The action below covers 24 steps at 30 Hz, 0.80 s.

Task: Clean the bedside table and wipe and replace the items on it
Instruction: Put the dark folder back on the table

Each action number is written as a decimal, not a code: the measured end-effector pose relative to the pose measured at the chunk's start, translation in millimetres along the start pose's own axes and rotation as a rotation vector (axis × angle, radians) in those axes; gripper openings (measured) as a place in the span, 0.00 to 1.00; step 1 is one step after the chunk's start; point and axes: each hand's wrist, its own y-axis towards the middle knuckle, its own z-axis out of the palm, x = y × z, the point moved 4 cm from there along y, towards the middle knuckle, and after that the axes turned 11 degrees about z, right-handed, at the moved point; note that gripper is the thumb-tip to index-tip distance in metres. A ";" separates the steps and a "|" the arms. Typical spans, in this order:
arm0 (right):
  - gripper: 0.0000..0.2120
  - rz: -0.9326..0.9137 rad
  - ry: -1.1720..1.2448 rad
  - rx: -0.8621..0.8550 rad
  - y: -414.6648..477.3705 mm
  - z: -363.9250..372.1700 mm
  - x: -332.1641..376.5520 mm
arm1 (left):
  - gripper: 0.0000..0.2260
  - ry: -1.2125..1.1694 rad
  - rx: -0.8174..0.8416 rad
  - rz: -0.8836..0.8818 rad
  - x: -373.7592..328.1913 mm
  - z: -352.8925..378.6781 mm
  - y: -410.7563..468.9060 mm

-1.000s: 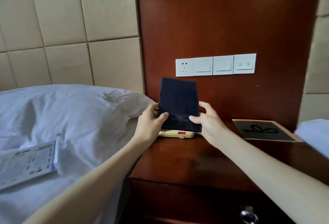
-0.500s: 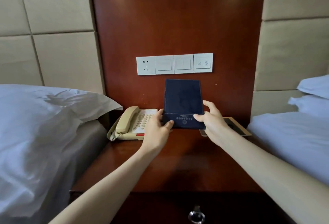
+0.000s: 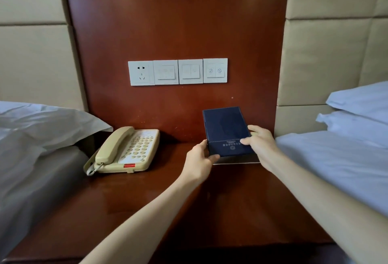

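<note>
The left hand holds the bottom left corner of a dark blue book. Its thumb lies on the front and its other fingers are tucked under the book. The right hand holds the right side of the book, with its fingers curled over the front edge. Both hands have a hold on it, one on each side.

The book is at the back right of the bedside table. It leans back toward the red-brown wood wall. There is small pale writing near its bottom edge, too small to read. Just under the book lies a flat card, and only its front edge shows. I cannot tell if the book touches the card.

On the left side of the table sits a cream telephone. Its handset rests on top, and there is a small red patch at the front. It is well apart from the book.

On the wood wall above is a row of white switches with a plug socket at the left end. A white pillow lies to the left of the table. To the right is a bed with more pillows.
</note>
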 end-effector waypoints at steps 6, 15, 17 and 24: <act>0.24 -0.012 -0.130 0.021 28.3 1.3 -22.8 | 0.19 0.006 0.043 -0.167 19.3 19.4 14.3; 0.19 -0.054 -0.326 0.057 42.0 10.4 -40.4 | 0.19 0.177 -0.013 -0.224 35.4 24.4 16.6; 0.17 -0.044 -0.355 0.074 41.8 10.1 -43.4 | 0.20 0.207 0.012 -0.212 33.8 26.4 18.3; 0.18 0.030 -0.397 0.100 37.9 8.2 -50.6 | 0.21 0.318 0.083 -0.164 32.3 30.0 18.0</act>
